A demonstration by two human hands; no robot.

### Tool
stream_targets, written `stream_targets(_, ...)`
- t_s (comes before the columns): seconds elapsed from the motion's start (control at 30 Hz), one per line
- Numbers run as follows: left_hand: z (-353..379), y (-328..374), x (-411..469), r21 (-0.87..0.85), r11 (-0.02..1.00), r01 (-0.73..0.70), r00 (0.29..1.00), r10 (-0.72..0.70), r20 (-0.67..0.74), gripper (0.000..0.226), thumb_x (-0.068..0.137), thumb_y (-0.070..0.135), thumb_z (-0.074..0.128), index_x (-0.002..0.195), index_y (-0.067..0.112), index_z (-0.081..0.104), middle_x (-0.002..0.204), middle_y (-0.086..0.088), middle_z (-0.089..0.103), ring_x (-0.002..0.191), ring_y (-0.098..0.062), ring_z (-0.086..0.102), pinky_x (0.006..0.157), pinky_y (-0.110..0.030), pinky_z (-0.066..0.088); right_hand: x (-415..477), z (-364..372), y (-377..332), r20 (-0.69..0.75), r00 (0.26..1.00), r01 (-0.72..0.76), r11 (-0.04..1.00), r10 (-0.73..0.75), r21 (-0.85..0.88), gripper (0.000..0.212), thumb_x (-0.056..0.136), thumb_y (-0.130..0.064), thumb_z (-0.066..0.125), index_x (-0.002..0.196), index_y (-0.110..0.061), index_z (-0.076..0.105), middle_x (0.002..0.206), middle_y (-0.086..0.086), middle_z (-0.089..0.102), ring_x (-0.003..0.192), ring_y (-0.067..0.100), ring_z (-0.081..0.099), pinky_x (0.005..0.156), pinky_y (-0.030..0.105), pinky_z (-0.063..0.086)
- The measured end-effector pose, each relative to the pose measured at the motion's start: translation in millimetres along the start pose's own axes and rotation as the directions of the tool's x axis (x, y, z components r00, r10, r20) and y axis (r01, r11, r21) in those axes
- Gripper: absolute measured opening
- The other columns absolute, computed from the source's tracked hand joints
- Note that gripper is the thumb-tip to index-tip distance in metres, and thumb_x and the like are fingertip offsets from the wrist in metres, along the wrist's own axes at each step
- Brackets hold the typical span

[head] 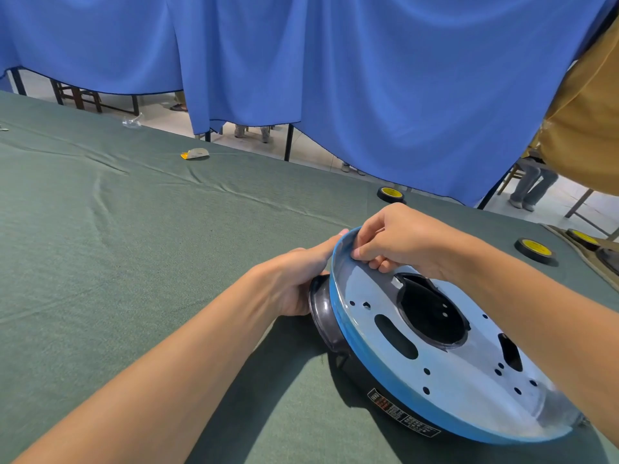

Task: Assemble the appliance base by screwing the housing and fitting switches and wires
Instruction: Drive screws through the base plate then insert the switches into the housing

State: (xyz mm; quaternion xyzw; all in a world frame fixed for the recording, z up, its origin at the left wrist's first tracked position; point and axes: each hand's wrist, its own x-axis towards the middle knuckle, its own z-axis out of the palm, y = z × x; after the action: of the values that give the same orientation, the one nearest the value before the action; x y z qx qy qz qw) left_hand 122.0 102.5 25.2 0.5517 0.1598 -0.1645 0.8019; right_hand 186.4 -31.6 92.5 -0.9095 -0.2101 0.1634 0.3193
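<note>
Ok so the appliance base (462, 370) is tipped up on its edge on the green cloth (134, 262), open side facing me. My right hand (398, 239) is hooked over the top of the blue rim (338, 296), fingers curled and pinching the lip. My left hand (294, 286) sits just outside that grip. Its fingers lie fairly straight along the back of the rim and the palm is against the black housing (321, 313), so it's bracing, not grabbing.

Tip, imo: use the left as a backstop so the base can't roll or skid on the cloth while the right works the edge. Hold the tilt so the screw holes below my right hand are in sight. No screws, switches or wires in view, so it feels early.

Writing: there's a black rating label (402, 418) on the housing, well below both hands. It has white and red print, too small to read. The tape rolls (535, 251) beyond my right wrist have yellow centres, text unreadable.
</note>
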Motion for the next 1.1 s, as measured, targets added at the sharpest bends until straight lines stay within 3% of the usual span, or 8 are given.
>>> stream_targets(0.13,-3.2,0.9,0.8,0.005,0.999,0.044,0.996,-0.045,0.083,0.087,0.080,0.071,0.059,0.129,0.000,0.061,0.124,-0.022,0.064,0.100,-0.032,0.062,0.104,-0.045,0.048,-6.0,-2.4,3.4,0.028,0.995,0.099,0.995,-0.099,0.001,0.014,0.084,-0.009,0.073,0.070,-0.012,0.074,0.059,0.002,0.067,0.050,0.010,0.058,0.052,0.019,0.048)
stream_targets(0.23,-4.4,3.6,0.2,0.015,0.998,0.057,0.996,-0.058,0.069,0.090,0.075,0.071,0.065,0.131,0.000,0.059,0.127,-0.020,0.063,0.100,-0.032,0.063,0.103,-0.045,0.049,-11.4,-5.4,4.6,0.035,0.969,0.245,0.950,-0.243,-0.191,0.009,0.083,-0.013,0.071,0.077,-0.018,0.074,0.065,-0.005,0.070,0.056,0.005,0.061,0.058,0.020,0.049)
stream_targets(0.37,-3.3,6.1,-1.2,0.043,0.995,0.086,0.995,-0.088,0.041,0.090,0.075,0.063,0.068,0.134,-0.003,0.055,0.114,-0.018,0.061,0.097,-0.032,0.060,0.100,-0.043,0.048,-15.2,-4.0,5.0,0.003,0.917,0.361,0.826,-0.399,-0.434,0.016,0.085,-0.020,0.069,0.073,-0.029,0.068,0.070,-0.012,0.068,0.070,0.002,0.061,0.063,0.020,0.046)
stream_targets(0.47,-2.1,6.5,-1.2,0.046,0.996,0.076,0.997,-0.076,0.014,0.086,0.075,0.062,0.069,0.131,-0.002,0.058,0.111,-0.017,0.063,0.094,-0.032,0.062,0.091,-0.042,0.053,-14.3,3.5,9.8,-0.013,0.891,0.384,0.770,-0.453,-0.510,0.029,0.091,-0.027,0.063,0.064,-0.031,0.055,0.062,-0.014,0.056,0.062,0.004,0.052,0.055,0.022,0.034)
stream_targets(0.7,0.9,4.5,-1.9,0.049,0.997,0.058,0.998,-0.058,-0.010,0.075,0.076,0.062,0.068,0.121,0.002,0.065,0.108,-0.016,0.067,0.091,-0.032,0.063,0.089,-0.043,0.052,-16.8,1.0,18.3,-0.020,0.849,0.440,0.728,-0.528,-0.526,0.011,0.088,-0.015,0.066,0.093,-0.018,0.075,0.082,-0.005,0.067,0.077,0.011,0.056,0.072,0.026,0.045)
stream_targets(0.77,1.8,4.5,-2.9,0.063,0.996,0.056,0.998,-0.055,-0.024,0.069,0.076,0.063,0.068,0.112,0.004,0.067,0.104,-0.015,0.067,0.085,-0.031,0.064,0.081,-0.040,0.055,-17.9,4.6,18.0,-0.027,0.845,0.432,0.712,-0.534,-0.553,0.013,0.090,-0.016,0.063,0.083,-0.016,0.073,0.076,-0.005,0.062,0.075,0.016,0.056,0.069,0.028,0.043)
stream_targets(0.9,2.5,4.5,-5.6,0.084,0.995,0.051,0.998,-0.048,-0.043,0.067,0.076,0.065,0.066,0.108,0.006,0.068,0.102,-0.014,0.068,0.080,-0.029,0.065,0.070,-0.036,0.054,-21.8,7.3,16.8,-0.074,0.877,0.325,0.701,-0.474,-0.634,0.050,0.099,-0.042,0.046,0.052,-0.026,0.042,0.054,-0.004,0.045,0.056,0.016,0.043,0.054,0.032,0.030)
stream_targets(1.1,1.5,3.1,-9.7,0.096,0.995,0.023,0.997,-0.016,-0.069,0.060,0.072,0.062,0.071,0.101,0.010,0.071,0.098,-0.014,0.071,0.077,-0.031,0.068,0.064,-0.037,0.056,-54.6,-34.6,40.6,-0.317,0.845,0.269,0.855,-0.430,-0.443,0.054,0.096,-0.048,0.049,0.056,-0.013,0.055,0.051,0.004,0.050,0.052,0.019,0.043,0.054,0.033,0.037)
